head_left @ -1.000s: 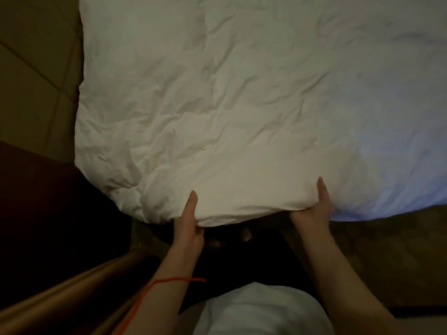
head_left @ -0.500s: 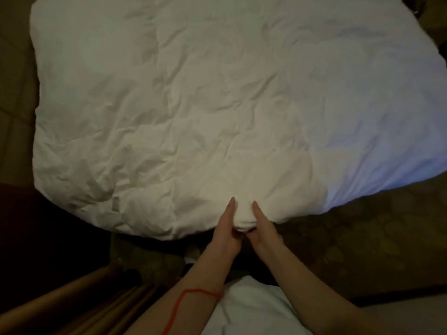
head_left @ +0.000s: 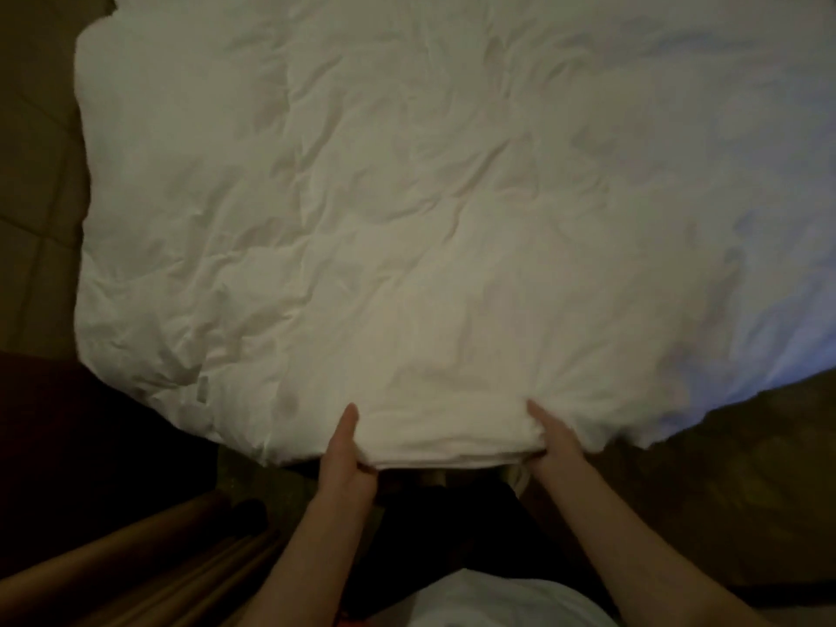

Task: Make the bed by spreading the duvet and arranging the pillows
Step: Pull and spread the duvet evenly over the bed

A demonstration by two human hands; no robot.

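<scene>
A white, wrinkled duvet (head_left: pixel 429 210) covers the bed and fills most of the view. Its near edge hangs over the bed's end just in front of me. My left hand (head_left: pixel 346 454) grips that edge left of centre, thumb on top and fingers tucked under. My right hand (head_left: pixel 554 438) grips the same edge to the right, thumb on top as well. A short stretch of doubled-up hem lies between the two hands. No pillows are in view.
Tan floor tiles (head_left: pixel 36 183) show along the left of the bed. A dark piece of furniture (head_left: pixel 81 445) stands at the lower left with brown curtain folds (head_left: pixel 149 567) below it. Dark patterned carpet (head_left: pixel 724 481) lies at the right.
My hands, pressed together at the duvet's edge half a second ago, have moved apart along it. A second ago they were apart too.
</scene>
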